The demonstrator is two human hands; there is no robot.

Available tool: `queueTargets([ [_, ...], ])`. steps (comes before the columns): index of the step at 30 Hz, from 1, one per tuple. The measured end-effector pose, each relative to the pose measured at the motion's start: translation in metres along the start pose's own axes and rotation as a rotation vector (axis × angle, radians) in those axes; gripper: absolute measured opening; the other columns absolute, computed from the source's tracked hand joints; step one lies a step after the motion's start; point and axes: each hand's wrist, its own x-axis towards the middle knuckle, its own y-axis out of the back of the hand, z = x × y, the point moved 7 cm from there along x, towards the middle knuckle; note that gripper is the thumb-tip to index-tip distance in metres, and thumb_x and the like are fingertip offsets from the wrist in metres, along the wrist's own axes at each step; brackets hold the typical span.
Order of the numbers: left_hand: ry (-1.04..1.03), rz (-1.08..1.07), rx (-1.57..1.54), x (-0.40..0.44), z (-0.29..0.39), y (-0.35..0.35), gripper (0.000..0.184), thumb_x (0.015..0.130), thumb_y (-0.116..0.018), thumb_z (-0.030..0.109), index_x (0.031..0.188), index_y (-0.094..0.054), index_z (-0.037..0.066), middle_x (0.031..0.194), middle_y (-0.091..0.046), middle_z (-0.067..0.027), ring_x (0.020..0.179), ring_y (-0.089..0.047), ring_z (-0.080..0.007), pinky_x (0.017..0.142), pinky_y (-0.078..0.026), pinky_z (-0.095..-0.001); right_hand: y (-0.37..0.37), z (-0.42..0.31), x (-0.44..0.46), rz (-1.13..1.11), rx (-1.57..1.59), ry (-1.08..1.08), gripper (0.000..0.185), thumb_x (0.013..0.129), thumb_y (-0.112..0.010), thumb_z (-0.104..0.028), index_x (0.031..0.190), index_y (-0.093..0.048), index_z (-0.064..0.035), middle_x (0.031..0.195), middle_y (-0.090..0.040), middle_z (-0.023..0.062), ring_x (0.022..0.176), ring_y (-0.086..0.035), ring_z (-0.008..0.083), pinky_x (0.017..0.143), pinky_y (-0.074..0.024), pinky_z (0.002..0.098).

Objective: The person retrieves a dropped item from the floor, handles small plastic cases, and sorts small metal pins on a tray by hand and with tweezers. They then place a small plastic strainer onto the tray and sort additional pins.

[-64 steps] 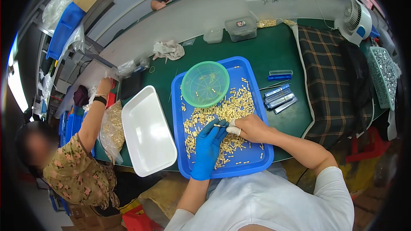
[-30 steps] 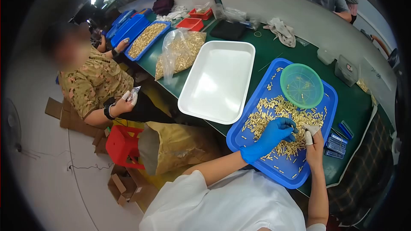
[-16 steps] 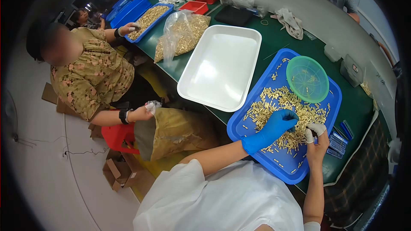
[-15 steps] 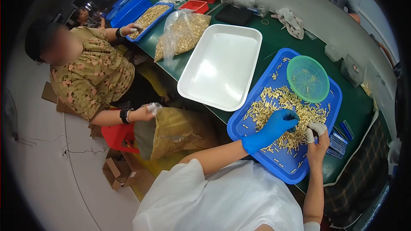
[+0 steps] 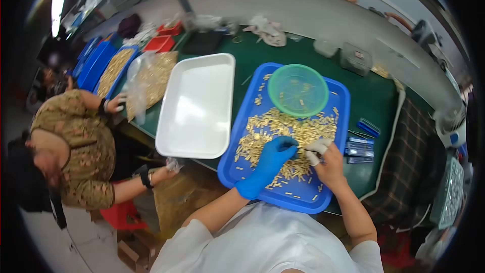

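A blue tray (image 5: 233, 164) in front of me holds a spread of small brass-coloured pins (image 5: 260, 129). Over this pile my left hand (image 5: 273, 157), in a blue glove, is closed with its fingers curled in. My right hand (image 5: 327, 161), with white finger cots on its fingertips, is closed in a pinch just beside it. Anything between the fingers of either hand is too small or hidden to make out. A round green mesh sieve (image 5: 298, 91) rests at the far end of the tray, with a few pins in it.
Left of the tray lies a white tray (image 5: 194, 106). Beyond it are a clear bag of pins (image 5: 156, 78) and a blue bin (image 5: 115, 71). A co-worker in a patterned shirt (image 5: 91, 141) sits left. Small blue-and-clear cases (image 5: 359, 149) lie right.
My view has turned right, so the table appears shifted left. The co-worker's far hand has moved from the blue bin towards the bag. My hands stay closed over the pins.
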Motion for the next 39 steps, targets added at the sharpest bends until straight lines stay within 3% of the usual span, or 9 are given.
queueTargets([
  [5,-0.011,0.119,0.015,0.004,-0.009,-0.005,0.015,0.084,-0.058,0.003,0.098,-0.059,-0.002,0.084,-0.062,-0.0085,0.075,-0.061,-0.0158,0.069,-0.049,-0.0271,0.011,0.027,-0.017,0.102,0.009,0.032,0.017,0.073,-0.070,-0.009,0.089,-0.061,-0.0082,0.085,-0.058,0.0073,0.078,-0.058,0.0262,0.066,-0.0480,0.0344],
  [17,-0.097,0.096,-0.018,0.005,-0.026,-0.010,0.014,0.084,-0.056,-0.001,0.098,-0.058,0.000,0.086,-0.062,-0.0080,0.073,-0.060,-0.0150,0.069,-0.049,-0.0265,0.006,0.040,-0.039,0.147,0.018,0.106,0.016,0.076,-0.069,-0.011,0.089,-0.061,-0.0087,0.088,-0.057,0.0051,0.081,-0.058,0.0236,0.069,-0.0488,0.0339],
  [21,-0.120,0.066,0.037,0.004,-0.028,-0.010,0.013,0.085,-0.056,0.000,0.098,-0.058,0.001,0.088,-0.060,-0.0067,0.074,-0.059,-0.0139,0.069,-0.049,-0.0255,0.005,0.039,-0.041,0.151,0.022,0.125,0.015,0.077,-0.068,-0.014,0.088,-0.060,-0.0082,0.082,-0.057,0.0056,0.076,-0.058,0.0245,0.065,-0.0487,0.0346],
  [24,-0.160,0.068,0.115,0.003,-0.028,-0.013,0.013,0.085,-0.056,0.000,0.098,-0.058,0.001,0.088,-0.060,-0.0066,0.074,-0.059,-0.0137,0.069,-0.048,-0.0251,-0.005,0.054,-0.047,0.059,-0.087,-0.016,0.017,0.079,-0.065,-0.020,0.084,-0.059,-0.0052,0.072,-0.055,0.0100,0.069,-0.057,0.0310,0.061,-0.0464,0.0387],
  [28,-0.207,0.066,0.137,-0.001,-0.027,-0.016,0.013,0.085,-0.056,0.000,0.097,-0.059,0.001,0.088,-0.060,-0.0063,0.074,-0.058,-0.0133,0.070,-0.047,-0.0250,-0.011,0.061,-0.048,-0.025,-0.162,-0.086,0.020,0.082,-0.062,-0.025,0.086,-0.059,-0.0052,0.069,-0.057,0.0117,0.065,-0.058,0.0329,0.059,-0.0457,0.0410],
  [32,-0.227,0.085,0.106,0.002,-0.025,-0.013,0.012,0.085,-0.056,-0.001,0.097,-0.059,0.001,0.087,-0.061,-0.0061,0.074,-0.058,-0.0128,0.071,-0.046,-0.0250,-0.003,0.052,-0.043,0.010,0.041,-0.073,0.022,0.084,-0.061,-0.026,0.089,-0.059,-0.0054,0.073,-0.060,0.0131,0.070,-0.060,0.0329,0.059,-0.0455,0.0423],
  [36,-0.206,0.086,0.126,0.000,-0.028,-0.012,0.012,0.085,-0.056,-0.001,0.096,-0.059,0.001,0.086,-0.061,-0.0057,0.075,-0.057,-0.0125,0.072,-0.046,-0.0253,-0.005,0.052,-0.043,-0.084,0.004,-0.182,0.023,0.084,-0.060,-0.028,0.089,-0.058,-0.0058,0.076,-0.062,0.0134,0.072,-0.061,0.0325,0.060,-0.0461,0.0427],
  [39,-0.206,0.084,0.126,0.002,-0.027,-0.012,0.012,0.084,-0.056,-0.001,0.096,-0.059,0.001,0.087,-0.061,-0.0057,0.076,-0.057,-0.0130,0.072,-0.046,-0.0257,-0.010,0.055,-0.045,-0.109,-0.040,-0.140,0.023,0.084,-0.060,-0.029,0.091,-0.059,-0.0070,0.076,-0.063,0.0127,0.071,-0.062,0.0321,0.060,-0.0464,0.0428],
])
